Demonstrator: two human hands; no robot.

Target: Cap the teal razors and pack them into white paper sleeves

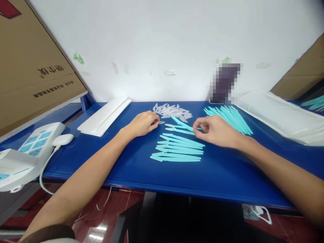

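Note:
My left hand [143, 123] rests on the blue table [217, 172] with fingers curled, pinching a small clear plastic cap [161, 122] beside a pile of clear caps [172, 111]. My right hand [214, 131] pinches the handle end of a turquoise plastic stick [181, 123] that points up-left toward the cap pile. Below and between the hands lies a row of several turquoise sticks [178, 148] laid side by side. A loose heap of more turquoise sticks [231, 116] sits behind my right hand.
A white folded stack [105, 115] lies at the table's back left. White power strips [30, 146] with a plug and cable sit at left. Cardboard boxes [32, 64] lean at both sides. White plastic bag [280, 116] at right. A pixelated dark object [224, 82] stands against the wall.

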